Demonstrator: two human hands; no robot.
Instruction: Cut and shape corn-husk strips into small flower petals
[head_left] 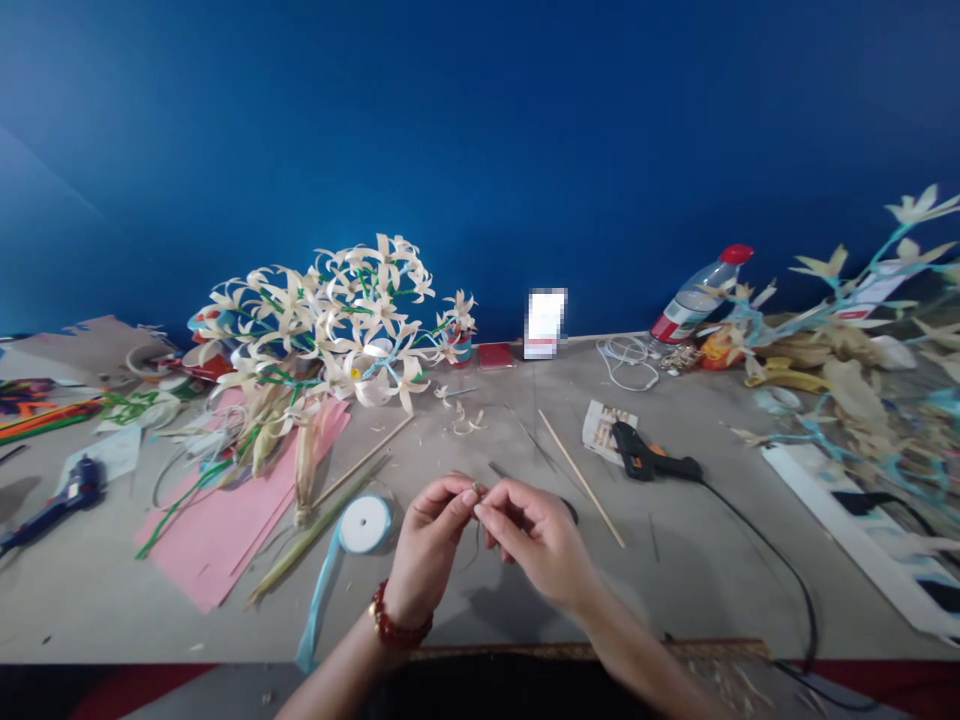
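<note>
Above the grey table (450,620), my left hand (435,535) and my right hand (536,535) meet fingertip to fingertip. Both pinch a tiny brownish piece, too small to name, and a thin strand hangs below it. A red bead bracelet circles my left wrist. Just left of my left hand lies a roll of light blue ribbon (364,523) with its tail trailing toward the front edge. Partly hidden behind my right hand is a dark-handled tool. A thin wooden stick (581,478) rests beyond my right hand.
White artificial flowers (375,300) crowd the back left, above pink paper sheets (217,540). A blue glue gun (75,495) lies far left; a black glue gun (656,460) with its cord lies right. A capped bottle (694,300) leans at the back, near a power strip (832,530).
</note>
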